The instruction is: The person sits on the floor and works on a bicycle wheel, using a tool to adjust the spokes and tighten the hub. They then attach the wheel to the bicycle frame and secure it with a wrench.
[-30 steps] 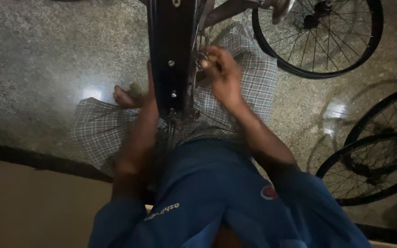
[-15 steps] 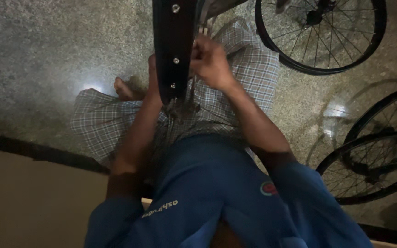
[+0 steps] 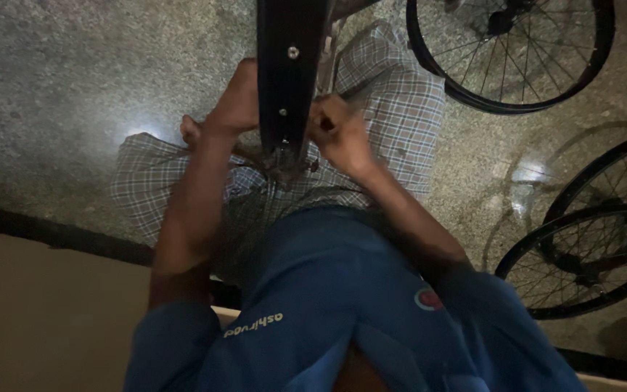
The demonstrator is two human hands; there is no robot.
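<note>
Hands gripping black bicycle rim (image 3: 289,80), left hand (image 3: 237,101), right hand (image 3: 335,131)

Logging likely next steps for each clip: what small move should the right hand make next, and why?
Probably a further small turn at the same spot. The right hand is fisted against the black mudguard near its lower bolt, while the left hand braces the other side. What the fist holds is hidden.
</note>
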